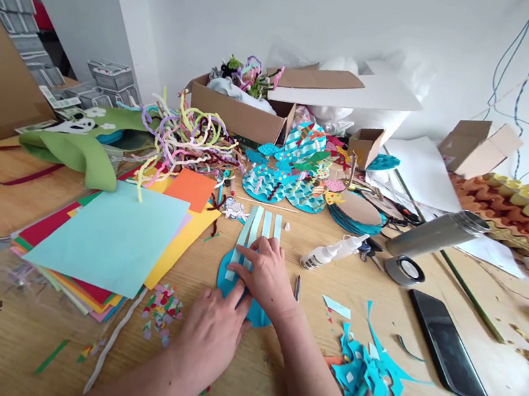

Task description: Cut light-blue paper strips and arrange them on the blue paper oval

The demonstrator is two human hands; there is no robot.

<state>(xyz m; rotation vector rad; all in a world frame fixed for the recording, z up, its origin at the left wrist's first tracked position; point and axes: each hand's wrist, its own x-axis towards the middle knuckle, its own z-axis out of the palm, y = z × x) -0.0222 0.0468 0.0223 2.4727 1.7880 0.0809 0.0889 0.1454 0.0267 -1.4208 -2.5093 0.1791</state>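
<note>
A blue rounded paper piece (223,270) lies flat on the table in front of me. Several pale blue paper strips (255,220) run lengthwise over it and stick out past its far end. My right hand (266,273) rests on the strips, fingers spread and pressing down, thumb toward the left. Just nearer to me, my left hand (214,319) presses on the near part of the blue piece with its fingers stretched forward. Neither hand appears to grip anything. The hands cover much of the piece and the strips' near ends.
Coloured paper sheets (110,236) are stacked at left, with pipe cleaners (194,135) behind. White glue bottles (329,253), a pen (297,288), a phone (447,347) and a metal flask (436,233) stand or lie at right. Blue scraps (369,378) lie front right; decorated blue pieces (290,168) at back.
</note>
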